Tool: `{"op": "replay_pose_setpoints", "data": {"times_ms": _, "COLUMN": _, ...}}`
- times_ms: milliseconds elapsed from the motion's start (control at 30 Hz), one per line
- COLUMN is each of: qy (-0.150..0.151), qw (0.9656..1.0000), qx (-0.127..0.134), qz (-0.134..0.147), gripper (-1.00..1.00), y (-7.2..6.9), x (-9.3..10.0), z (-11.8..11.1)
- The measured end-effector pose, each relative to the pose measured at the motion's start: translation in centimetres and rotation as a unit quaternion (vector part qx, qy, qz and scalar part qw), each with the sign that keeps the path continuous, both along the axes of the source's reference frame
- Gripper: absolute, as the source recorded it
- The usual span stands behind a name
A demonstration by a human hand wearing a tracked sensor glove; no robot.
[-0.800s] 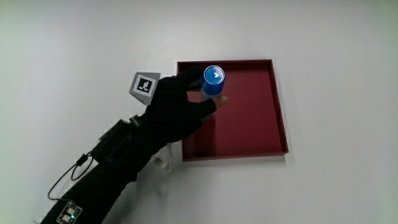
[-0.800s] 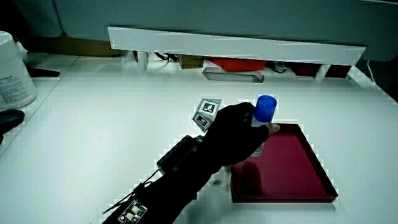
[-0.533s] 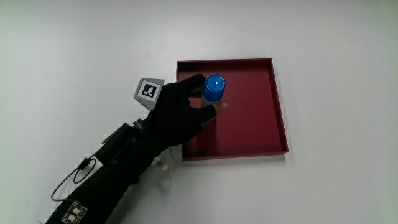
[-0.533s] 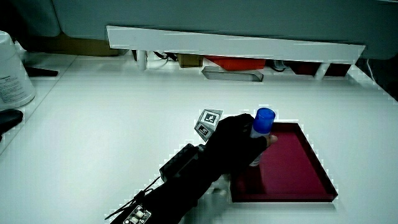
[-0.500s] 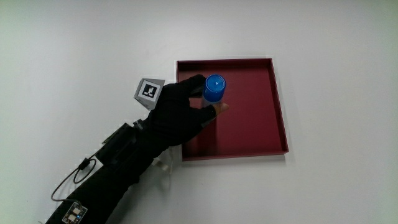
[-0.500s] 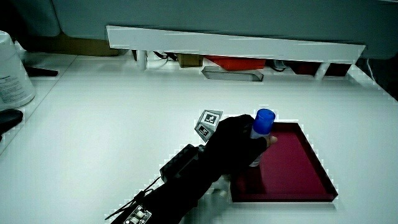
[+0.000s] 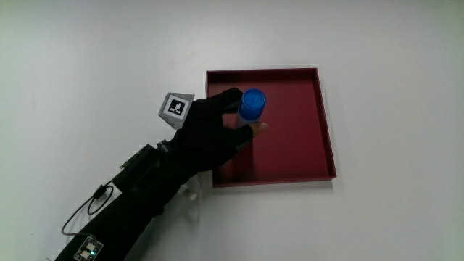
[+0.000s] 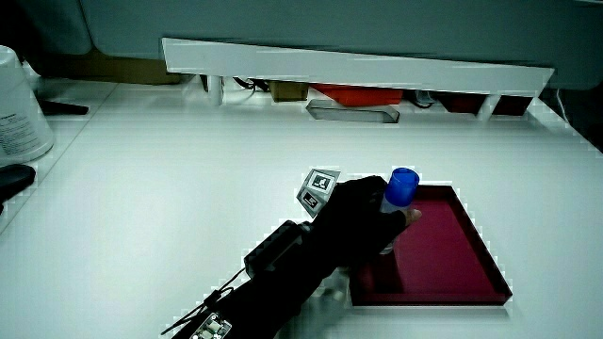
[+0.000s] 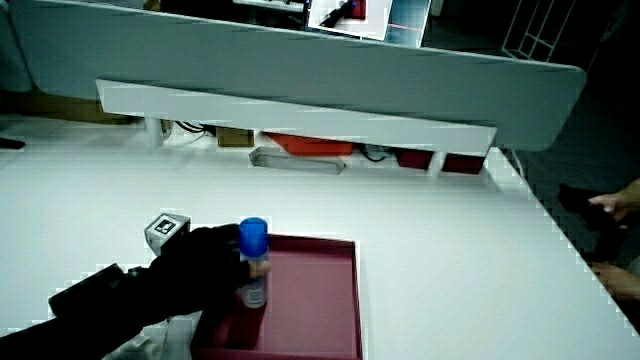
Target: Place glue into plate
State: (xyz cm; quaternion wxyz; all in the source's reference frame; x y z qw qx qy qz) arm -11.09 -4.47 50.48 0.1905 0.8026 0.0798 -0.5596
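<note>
The glue stick [image 7: 251, 105] [image 8: 400, 193] [image 9: 253, 262] has a blue cap and a pale body and stands upright inside the dark red square plate [image 7: 304, 145] [image 8: 452, 259] [image 9: 310, 300], in the corner of the plate nearest the hand's knuckles. The hand [image 7: 214, 130] [image 8: 363, 221] [image 9: 205, 262] in its black glove is curled around the glue's body, reaching in over the plate's rim. A patterned cube [image 7: 176, 106] sits on the back of the hand. The forearm runs back toward the person.
A low white partition [image 8: 358, 71] [image 9: 300, 115] stands at the table's edge away from the person, with boxes and a small tray under it. A white container [image 8: 19, 108] stands near the table's edge in a side view.
The hand has lowered the glue a little, deeper into the plate, still gripping it.
</note>
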Motion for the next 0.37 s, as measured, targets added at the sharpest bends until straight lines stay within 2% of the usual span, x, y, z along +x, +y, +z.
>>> {"op": "replay_pose_setpoints", "data": {"times_ms": 33, "qy": 0.0, "qw": 1.0, "qx": -0.005, "qz": 0.001, "gripper": -0.29, "y": 0.0, "x": 0.0, "z": 0.1}}
{"op": "replay_pose_setpoints", "data": {"times_ms": 67, "qy": 0.008, "qw": 0.9999, "qx": 0.0, "qz": 0.007, "gripper": -0.36, "y": 0.0, "x": 0.1, "z": 0.1}}
{"op": "replay_pose_setpoints", "data": {"times_ms": 133, "qy": 0.012, "qw": 0.9997, "qx": -0.022, "qz": 0.007, "gripper": -0.5, "y": 0.1, "x": 0.0, "z": -0.1}}
{"op": "replay_pose_setpoints", "data": {"times_ms": 300, "qy": 0.078, "qw": 0.9964, "qx": -0.028, "qz": 0.021, "gripper": -0.86, "y": 0.1, "x": -1.0, "z": -1.1}}
{"op": "replay_pose_setpoints", "data": {"times_ms": 333, "qy": 0.068, "qw": 0.9965, "qx": -0.038, "qz": 0.03, "gripper": -0.93, "y": 0.1, "x": -1.3, "z": -1.6}}
{"op": "replay_pose_setpoints", "data": {"times_ms": 367, "qy": 0.026, "qw": 0.9984, "qx": -0.006, "qz": 0.05, "gripper": -1.0, "y": 0.0, "x": -2.1, "z": -1.0}}
